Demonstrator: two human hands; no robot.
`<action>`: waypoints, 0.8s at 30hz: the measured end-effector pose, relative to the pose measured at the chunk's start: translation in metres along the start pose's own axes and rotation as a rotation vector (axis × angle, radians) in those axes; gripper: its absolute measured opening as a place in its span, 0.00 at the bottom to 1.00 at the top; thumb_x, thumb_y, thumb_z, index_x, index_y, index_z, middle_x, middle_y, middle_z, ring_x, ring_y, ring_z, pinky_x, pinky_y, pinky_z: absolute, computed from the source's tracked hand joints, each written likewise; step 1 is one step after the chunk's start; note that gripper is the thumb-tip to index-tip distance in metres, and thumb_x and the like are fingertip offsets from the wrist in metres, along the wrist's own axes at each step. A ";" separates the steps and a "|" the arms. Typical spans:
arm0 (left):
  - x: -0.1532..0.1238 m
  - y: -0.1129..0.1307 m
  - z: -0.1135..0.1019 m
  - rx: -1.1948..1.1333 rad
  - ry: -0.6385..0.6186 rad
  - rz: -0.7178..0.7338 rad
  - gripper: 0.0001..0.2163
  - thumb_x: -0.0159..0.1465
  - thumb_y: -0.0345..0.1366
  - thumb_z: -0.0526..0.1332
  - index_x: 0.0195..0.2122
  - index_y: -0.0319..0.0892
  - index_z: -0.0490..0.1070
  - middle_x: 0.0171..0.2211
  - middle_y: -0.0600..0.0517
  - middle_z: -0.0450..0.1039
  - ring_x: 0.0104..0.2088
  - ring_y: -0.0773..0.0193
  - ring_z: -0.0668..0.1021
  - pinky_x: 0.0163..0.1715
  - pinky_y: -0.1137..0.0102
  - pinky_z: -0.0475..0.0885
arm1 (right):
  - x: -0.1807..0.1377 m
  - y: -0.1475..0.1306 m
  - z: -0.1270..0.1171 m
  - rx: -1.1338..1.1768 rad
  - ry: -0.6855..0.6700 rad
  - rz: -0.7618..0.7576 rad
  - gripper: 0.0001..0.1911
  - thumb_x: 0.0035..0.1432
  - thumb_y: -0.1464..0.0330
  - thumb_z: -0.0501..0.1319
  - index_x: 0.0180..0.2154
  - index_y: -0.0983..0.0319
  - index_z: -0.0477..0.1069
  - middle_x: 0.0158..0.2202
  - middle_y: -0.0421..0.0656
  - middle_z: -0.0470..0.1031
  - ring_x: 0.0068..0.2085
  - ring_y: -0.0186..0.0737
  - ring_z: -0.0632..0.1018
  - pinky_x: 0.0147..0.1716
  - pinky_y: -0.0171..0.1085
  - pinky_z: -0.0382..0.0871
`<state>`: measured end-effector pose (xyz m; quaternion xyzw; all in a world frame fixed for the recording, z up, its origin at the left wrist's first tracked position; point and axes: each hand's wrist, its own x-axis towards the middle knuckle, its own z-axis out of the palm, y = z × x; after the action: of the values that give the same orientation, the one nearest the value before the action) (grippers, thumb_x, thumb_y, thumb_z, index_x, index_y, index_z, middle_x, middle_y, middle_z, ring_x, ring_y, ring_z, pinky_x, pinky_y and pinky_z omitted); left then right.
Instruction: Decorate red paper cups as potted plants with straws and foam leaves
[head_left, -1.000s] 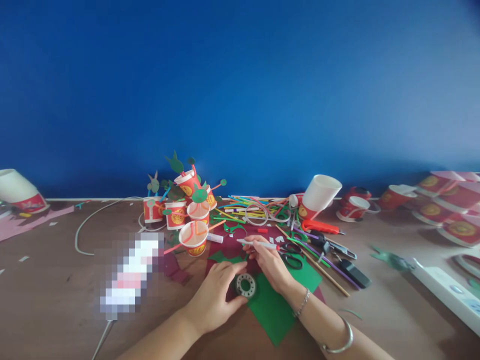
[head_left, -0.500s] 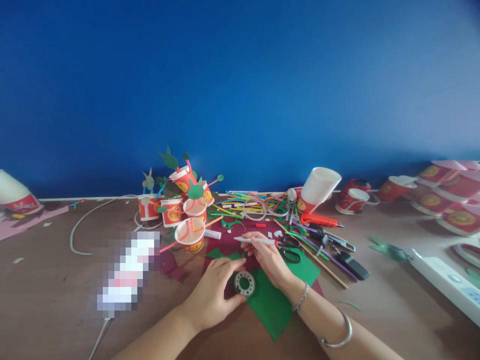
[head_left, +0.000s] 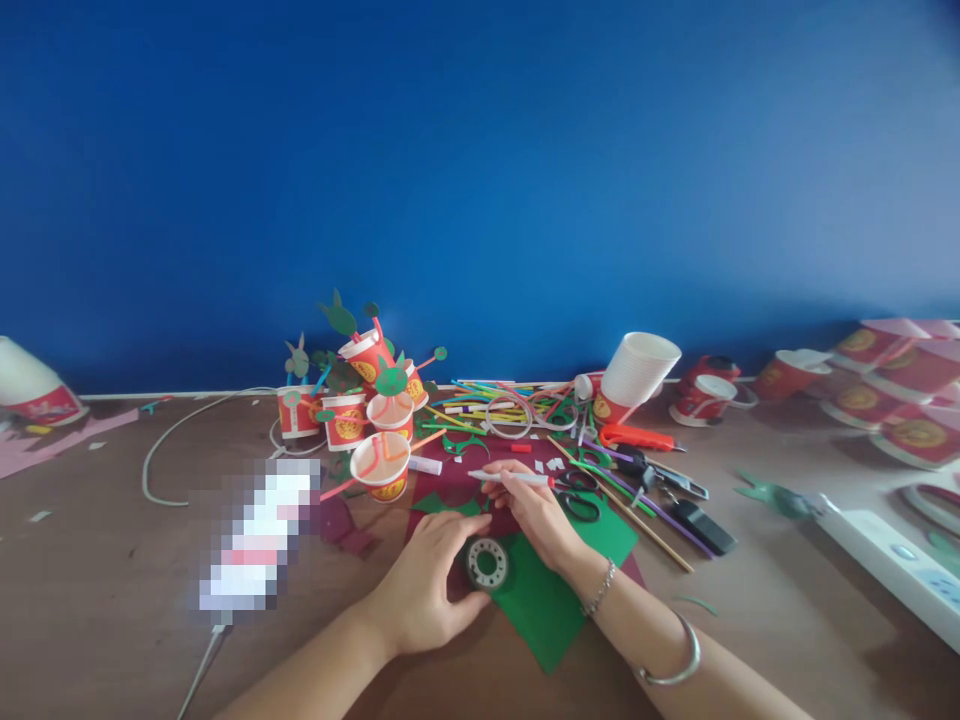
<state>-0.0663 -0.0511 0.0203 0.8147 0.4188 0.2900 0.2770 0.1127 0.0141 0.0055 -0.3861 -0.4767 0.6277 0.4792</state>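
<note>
Left hand (head_left: 431, 585), fingers curled, pins tape roll (head_left: 487, 563) flat on green paper (head_left: 544, 605); right hand (head_left: 536, 520) pinches white pen (head_left: 510, 478) above it, on bench (head_left: 112, 560).

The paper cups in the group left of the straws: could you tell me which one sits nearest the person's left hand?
The front cup, tilted with its open mouth toward the camera and an orange straw across it. It is closest to the left hand; the others stand behind it.

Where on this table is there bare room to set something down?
Bare wood lies between the white cable and the left hand, and right of the black scissors toward the power strip. The straws and cups are crowded.
</note>
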 end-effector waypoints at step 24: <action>0.001 -0.002 -0.002 -0.015 0.023 -0.031 0.23 0.58 0.34 0.61 0.55 0.46 0.61 0.48 0.45 0.71 0.50 0.52 0.71 0.51 0.55 0.65 | 0.000 0.000 -0.001 -0.018 0.006 0.014 0.14 0.57 0.57 0.59 0.37 0.59 0.74 0.32 0.42 0.75 0.36 0.39 0.73 0.36 0.37 0.63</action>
<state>-0.0681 -0.0493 0.0204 0.8027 0.4325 0.2979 0.2827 0.1137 0.0139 0.0051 -0.3955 -0.4781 0.6258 0.4727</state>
